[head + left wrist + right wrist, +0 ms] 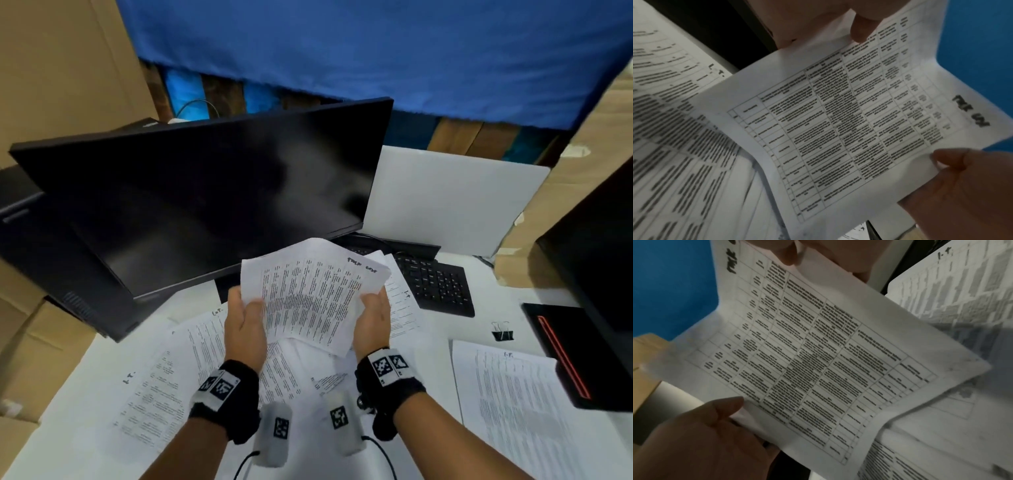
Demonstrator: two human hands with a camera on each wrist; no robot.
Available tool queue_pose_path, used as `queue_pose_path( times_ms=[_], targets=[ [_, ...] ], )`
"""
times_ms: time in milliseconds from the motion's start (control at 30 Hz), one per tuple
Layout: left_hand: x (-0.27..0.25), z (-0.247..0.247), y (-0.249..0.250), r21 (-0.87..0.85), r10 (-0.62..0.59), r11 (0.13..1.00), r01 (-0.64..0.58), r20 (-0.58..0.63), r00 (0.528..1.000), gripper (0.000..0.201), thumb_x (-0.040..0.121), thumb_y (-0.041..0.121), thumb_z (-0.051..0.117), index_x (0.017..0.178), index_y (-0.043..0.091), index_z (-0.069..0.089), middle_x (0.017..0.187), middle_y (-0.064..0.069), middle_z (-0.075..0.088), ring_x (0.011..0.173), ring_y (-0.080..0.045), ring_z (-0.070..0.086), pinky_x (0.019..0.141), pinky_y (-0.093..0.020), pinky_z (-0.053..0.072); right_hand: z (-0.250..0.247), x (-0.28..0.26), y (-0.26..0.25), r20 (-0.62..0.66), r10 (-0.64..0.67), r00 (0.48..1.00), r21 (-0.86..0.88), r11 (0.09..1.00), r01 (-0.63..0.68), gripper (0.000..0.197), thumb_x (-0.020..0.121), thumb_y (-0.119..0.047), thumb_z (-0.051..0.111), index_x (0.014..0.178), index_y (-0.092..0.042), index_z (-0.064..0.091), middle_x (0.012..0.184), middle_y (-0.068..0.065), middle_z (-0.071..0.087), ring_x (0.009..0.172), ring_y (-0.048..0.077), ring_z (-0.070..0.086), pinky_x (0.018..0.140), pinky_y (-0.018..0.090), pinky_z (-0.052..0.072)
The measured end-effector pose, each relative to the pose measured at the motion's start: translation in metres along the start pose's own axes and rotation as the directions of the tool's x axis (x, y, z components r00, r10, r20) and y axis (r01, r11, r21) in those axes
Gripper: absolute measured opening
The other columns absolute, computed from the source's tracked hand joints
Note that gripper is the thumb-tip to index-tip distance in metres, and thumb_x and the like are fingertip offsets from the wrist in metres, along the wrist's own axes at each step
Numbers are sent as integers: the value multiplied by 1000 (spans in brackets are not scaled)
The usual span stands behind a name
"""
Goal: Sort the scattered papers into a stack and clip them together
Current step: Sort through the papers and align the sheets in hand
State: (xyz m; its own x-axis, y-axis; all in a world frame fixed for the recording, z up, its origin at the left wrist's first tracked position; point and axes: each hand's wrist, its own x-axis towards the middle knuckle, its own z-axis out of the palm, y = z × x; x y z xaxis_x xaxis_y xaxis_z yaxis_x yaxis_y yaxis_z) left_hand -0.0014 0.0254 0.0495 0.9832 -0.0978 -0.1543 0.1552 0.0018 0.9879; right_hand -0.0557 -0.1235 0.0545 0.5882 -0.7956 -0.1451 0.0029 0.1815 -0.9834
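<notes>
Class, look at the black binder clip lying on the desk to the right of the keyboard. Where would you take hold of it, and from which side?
Probably take the binder clip from above, pinching its two wire handles at the far end. They stand clear of the black body, the desk around it is bare, and squeezing them opens the jaws. The right hand is nearer, but now grips the held sheet with the left hand.

An office desk: dark monitor (205,205), keyboard (435,284), printed papers (507,411), binder clip (502,334).
</notes>
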Motion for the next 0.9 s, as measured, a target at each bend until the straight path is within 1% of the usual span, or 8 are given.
queue_pose_path(
  times_ms=[133, 267, 467, 567, 667, 733, 833, 900],
  targets=[
    [-5, 0, -17, 5, -102, 995, 102, -32, 994, 37, 99, 20, 40, 133, 32, 47, 119, 8, 63, 114, -18, 58, 99, -39, 45, -8, -1, 7, 2, 0, 1000, -42, 999, 0, 27, 85, -12, 38, 103, -13, 58, 106, 1, 61, 103, 25, 57, 94, 38, 48],
    [-3, 0, -22, 33, -133, 990, 135, -38, 990, 43, 99, 22, 41, 142, 24, 41, 130, 0, 58, 117, -21, 55, 97, -33, 41, -13, 3, 14, -11, 30, 999, -88, 996, -31, 30, 87, -23, 39, 106, -9, 57, 105, 0, 59, 100, 14, 53, 92, 30, 39],
    [-8, 33, 18, 36, -46, 998, 45, 4, 999, 16, 99, 17, 42, 95, 29, 52, 96, 15, 56, 102, -7, 59, 84, -26, 40, -40, 12, -19, -35, -142, 989, -154, 979, 135, 19, 101, -18, 35, 91, -14, 51, 71, -14, 50, 63, -2, 46, 62, 11, 39],
    [-8, 73, 16, 117, -55, 992, 40, 131, 990, 14, 94, 11, 42, 92, 21, 52, 98, 0, 59, 110, -35, 57, 84, -39, 43, -81, 30, -39, -111, -261, 959, -299, 929, 218, 14, 100, -17, 37, 98, -14, 51, 72, -12, 52, 56, -1, 45, 54, 14, 39],
    [-26, 125, -6, 314, -179, 947, 71, 330, 927, 33, 97, 13, 42, 128, 14, 50, 127, 6, 52, 129, -28, 47, 102, -35, 36, -145, 46, -45, -239, -222, 945, -415, 904, 107, 21, 99, -13, 38, 113, -17, 53, 90, -4, 62, 72, 1, 55, 57, 15, 41],
    [-48, 157, -20, 450, -256, 893, 24, 463, 849, 36, 96, 11, 41, 131, 10, 49, 121, -3, 58, 115, -27, 56, 89, -27, 39, -195, 51, -43, -329, -165, 930, -508, 861, -27, 28, 98, -10, 37, 119, -16, 53, 91, 0, 61, 71, 9, 55, 57, 19, 39],
    [-78, 198, -47, 600, -355, 792, -115, 604, 713, 17, 91, 8, 43, 82, 9, 58, 83, -20, 64, 69, -28, 59, 64, -28, 45, -266, 52, -28, -434, -57, 899, -598, 765, -240, 36, 96, -5, 37, 127, -12, 51, 95, 7, 59, 81, 25, 54, 72, 26, 41],
    [-93, 220, -67, 656, -418, 736, -166, 634, 650, 28, 88, 8, 47, 60, 14, 46, 69, -13, 60, 71, -34, 66, 67, -38, 55, -304, 51, -15, -484, 3, 875, -615, 710, -343, 38, 93, -2, 36, 126, -11, 52, 104, 16, 63, 86, 30, 55, 76, 31, 43]
  ],
)
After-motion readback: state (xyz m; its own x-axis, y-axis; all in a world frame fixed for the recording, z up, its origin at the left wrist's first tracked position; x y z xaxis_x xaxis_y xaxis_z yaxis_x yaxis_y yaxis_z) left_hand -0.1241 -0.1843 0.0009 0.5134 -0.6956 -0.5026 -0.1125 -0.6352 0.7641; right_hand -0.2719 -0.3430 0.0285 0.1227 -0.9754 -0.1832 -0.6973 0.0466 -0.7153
